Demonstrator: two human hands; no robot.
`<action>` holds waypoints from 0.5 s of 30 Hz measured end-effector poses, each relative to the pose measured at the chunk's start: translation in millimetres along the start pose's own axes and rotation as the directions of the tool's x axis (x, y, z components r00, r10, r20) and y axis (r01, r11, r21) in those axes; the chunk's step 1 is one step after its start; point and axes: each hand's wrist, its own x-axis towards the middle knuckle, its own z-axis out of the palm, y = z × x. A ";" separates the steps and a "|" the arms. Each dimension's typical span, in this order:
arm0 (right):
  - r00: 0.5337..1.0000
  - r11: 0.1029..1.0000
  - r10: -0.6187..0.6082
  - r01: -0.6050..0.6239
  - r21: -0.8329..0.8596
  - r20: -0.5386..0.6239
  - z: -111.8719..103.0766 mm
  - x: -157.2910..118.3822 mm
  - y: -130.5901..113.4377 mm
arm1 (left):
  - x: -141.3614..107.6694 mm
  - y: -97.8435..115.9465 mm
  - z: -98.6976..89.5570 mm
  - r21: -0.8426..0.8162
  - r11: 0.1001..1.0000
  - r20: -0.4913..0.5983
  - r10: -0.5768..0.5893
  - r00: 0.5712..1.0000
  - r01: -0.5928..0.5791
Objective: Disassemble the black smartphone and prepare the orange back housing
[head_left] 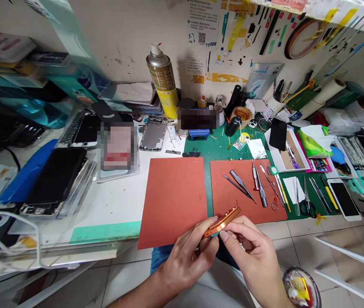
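An orange metallic smartphone [223,223] is tilted above the table's front edge, its slim side and raised camera bumps facing up. My left hand [192,248] is closed around its left end, thumb below and fingers behind. At the other end, the thumb and fingertips of my right hand [252,250] pinch the phone's lower edge. A small bluish patch shows between the hands under the phone; what it is I cannot make out. Behind the phone lie two red-brown mats, a left mat [175,196] and a right mat [227,199].
Screwdrivers [261,188], tweezers [296,194] and scissors [306,203] lie at the right. A white phone [344,199] rests beyond them. Leftward are a black-screened phone [57,175] and a metal phone frame [153,133]. A spray can [162,81] stands by the wall.
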 end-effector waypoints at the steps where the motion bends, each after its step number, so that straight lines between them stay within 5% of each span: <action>1: 1.000 1.000 0.004 -0.004 -0.001 0.003 0.0 0.0 0.0 | 1.7 0.6 -0.7 0.028 0.999 0.005 0.027 1.000 -0.028; 15: 0.999 0.999 0.014 -0.012 0.043 -0.033 0.1 2.9 -4.3 | 5.0 1.6 -2.1 0.107 0.993 -0.011 0.051 0.999 -0.050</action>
